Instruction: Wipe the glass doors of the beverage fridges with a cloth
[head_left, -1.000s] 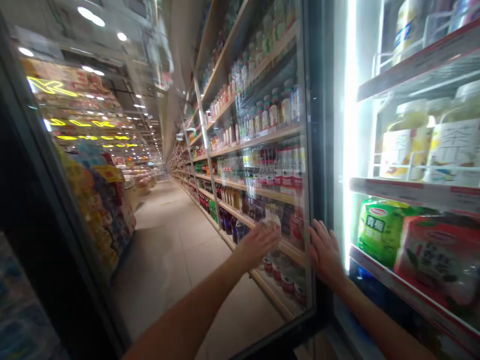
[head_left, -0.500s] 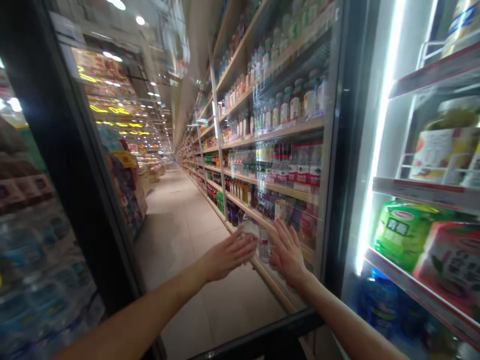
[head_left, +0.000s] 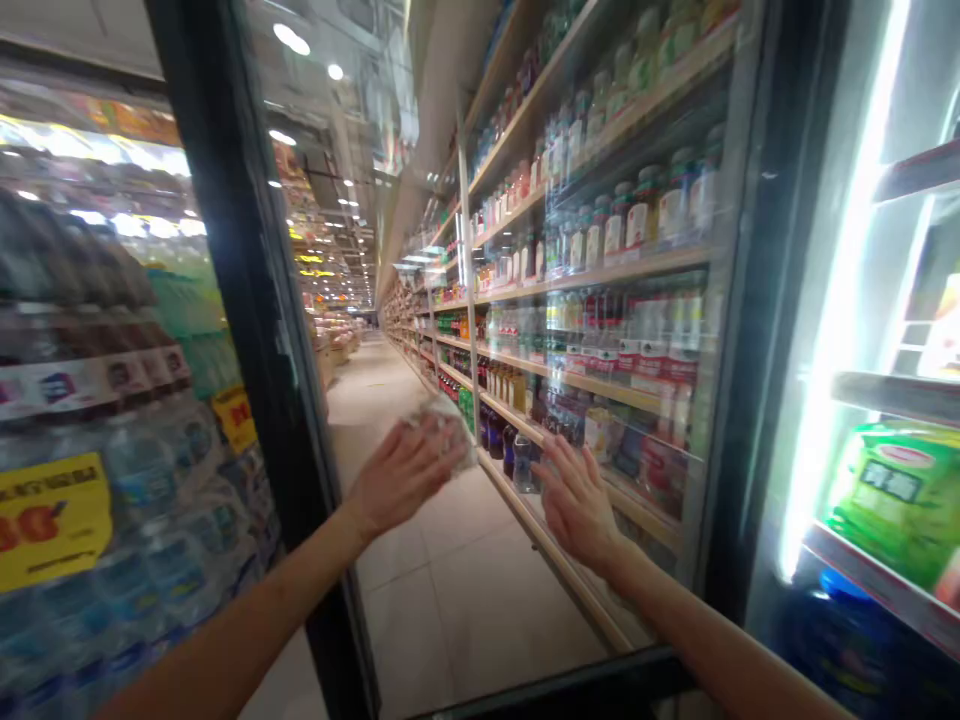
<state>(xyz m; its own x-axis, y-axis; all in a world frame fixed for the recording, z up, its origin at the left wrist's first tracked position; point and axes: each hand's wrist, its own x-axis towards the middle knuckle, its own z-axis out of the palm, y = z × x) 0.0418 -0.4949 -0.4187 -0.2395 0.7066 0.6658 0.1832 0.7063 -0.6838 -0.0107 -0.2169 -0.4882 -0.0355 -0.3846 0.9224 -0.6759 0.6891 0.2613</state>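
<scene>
A glass cooler door pane [head_left: 405, 620] stands open in front of me, with a dark frame. My left hand [head_left: 401, 475] lies with its fingers over a crumpled whitish cloth [head_left: 448, 437], which appears pressed to the glass. The cloth is partly hidden under the fingers and blurred. To the right, my right hand [head_left: 577, 500] is open, fingers spread, and seems to rest on the same pane; nothing shows in it. Both forearms reach up from the lower edge of the view.
Lit cooler shelves at the right hold a green package [head_left: 896, 500]. Left of the dark door frame [head_left: 232, 280] are stacked water bottles [head_left: 142, 480] and a yellow price sign [head_left: 52, 520]. Long drink shelves [head_left: 600, 275] and a tiled aisle show in the glass.
My left hand has moved left across the glass with the cloth, away from the right hand. The view has swung left, showing more stacked bottles and less of the cooler shelves.
</scene>
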